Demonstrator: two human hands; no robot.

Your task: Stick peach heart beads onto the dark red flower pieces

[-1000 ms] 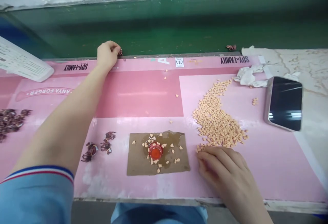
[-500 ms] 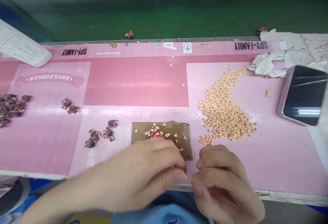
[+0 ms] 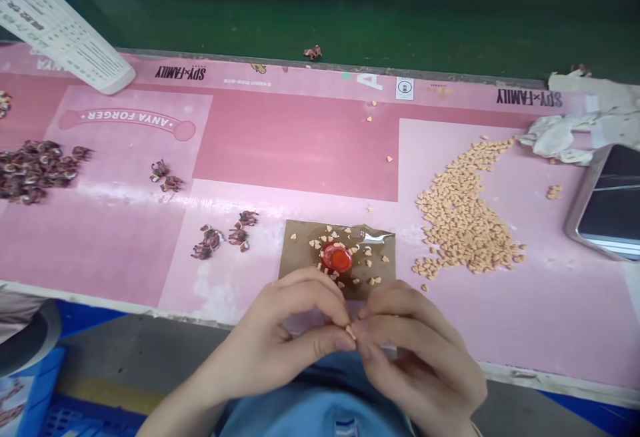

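Note:
My left hand (image 3: 295, 330) and my right hand (image 3: 420, 350) meet at the table's front edge, both closed in a pinch. Between their fingertips shows a tiny beige piece (image 3: 351, 332); its exact shape is mostly hidden by the fingers. Just beyond the hands lies a brown card (image 3: 295, 267) with a wet shine. On it sits a round red blob of glossy stuff (image 3: 338, 259), with several loose beige pieces around it. To the right spreads a pile of similar small beige pieces (image 3: 470, 230).
Small dark brown figures lie in a heap (image 3: 40, 170) at left, with a few in a nearer cluster (image 3: 207, 242). A white bottle (image 3: 85, 43) leans in at upper left. At right are a phone (image 3: 613, 203) and crumpled tissue (image 3: 555, 137). A green surface (image 3: 250, 10) runs behind the pink mat.
My hands have come together at the fingertips, and my left hand has drawn back from the card, uncovering the red blob. The camera view has shifted left.

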